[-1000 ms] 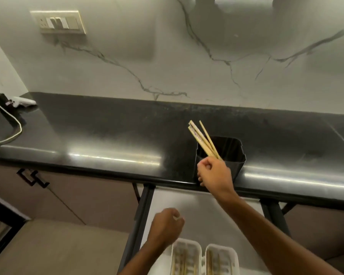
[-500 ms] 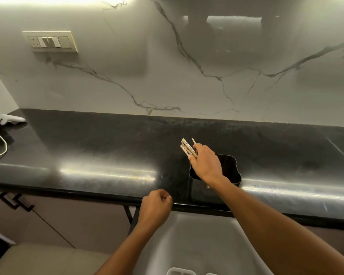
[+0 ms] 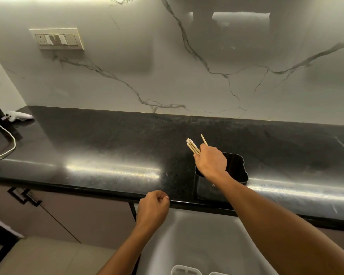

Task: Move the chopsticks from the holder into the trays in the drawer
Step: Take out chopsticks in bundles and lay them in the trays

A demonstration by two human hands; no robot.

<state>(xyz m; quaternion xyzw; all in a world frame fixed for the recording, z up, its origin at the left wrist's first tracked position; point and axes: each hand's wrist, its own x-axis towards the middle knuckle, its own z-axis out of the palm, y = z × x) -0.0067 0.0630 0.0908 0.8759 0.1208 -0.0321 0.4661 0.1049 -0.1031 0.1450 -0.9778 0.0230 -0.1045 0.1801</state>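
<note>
A black square holder [image 3: 236, 169] stands on the dark countertop near its front edge. My right hand [image 3: 212, 162] is over the holder's left side and grips a bundle of pale wooden chopsticks [image 3: 193, 145], whose ends stick out up and to the left. My left hand [image 3: 152, 209] hovers curled in a loose fist at the counter's front edge, holding nothing that I can see. Below, the open drawer [image 3: 199, 235] has a white floor, and the rims of two white trays [image 3: 184, 269] show at the bottom edge.
The black countertop [image 3: 107, 147] runs left to right under a marble-patterned wall with a switch panel [image 3: 57, 39]. A white cable [image 3: 3, 139] and a small white device [image 3: 20, 116] lie at far left. A cabinet door with a black handle [image 3: 24, 196] is lower left.
The view has tilted up, so the trays have slid to the bottom edge. My right hand with the chopsticks now sits over the holder. My left hand has risen to the counter edge.
</note>
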